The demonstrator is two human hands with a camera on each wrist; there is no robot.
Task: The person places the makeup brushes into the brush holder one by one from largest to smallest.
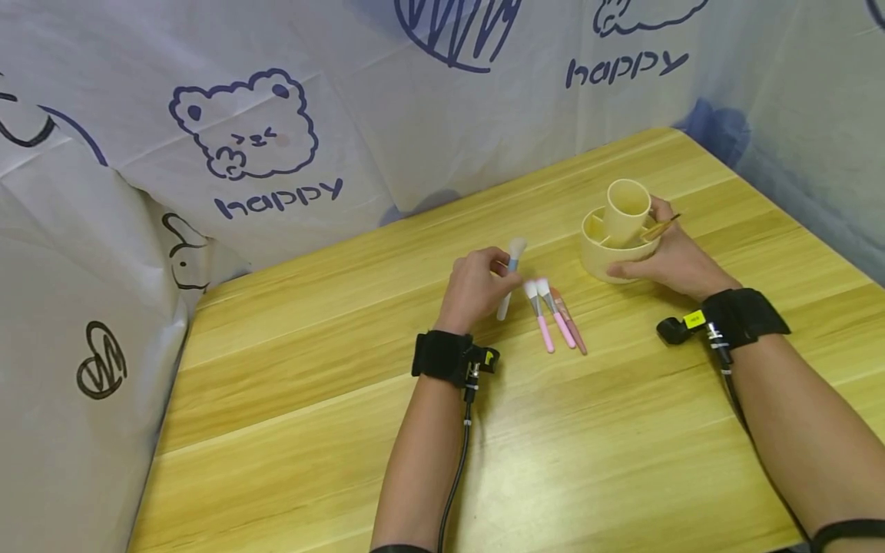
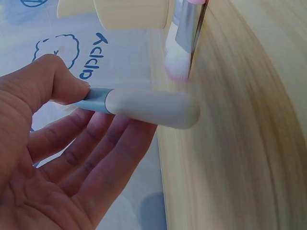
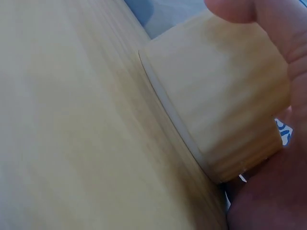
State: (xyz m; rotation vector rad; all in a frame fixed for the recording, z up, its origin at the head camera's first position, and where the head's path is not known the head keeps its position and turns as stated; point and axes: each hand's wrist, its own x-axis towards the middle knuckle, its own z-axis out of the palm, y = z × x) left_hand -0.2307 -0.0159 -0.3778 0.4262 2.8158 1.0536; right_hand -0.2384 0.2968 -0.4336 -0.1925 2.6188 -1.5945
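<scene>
My left hand pinches a makeup brush with pale bristles, a blue ferrule and a white handle. The brush is held tilted, bristles pointing away and handle end low, over the table. My right hand grips the side of a cream brush holder, thumb on its near wall. The holder stands on the table, with a tall round cup rising from a wider divided base. A thin brown brush leans in its right side. Between the hands lie two pink-handled brushes and a brownish-pink brush.
The wooden table ends at the back against a white cloth with blue bear drawings and lettering. More cloth hangs at the left and right. Both wrists wear black straps with small cameras and cables running along the forearms.
</scene>
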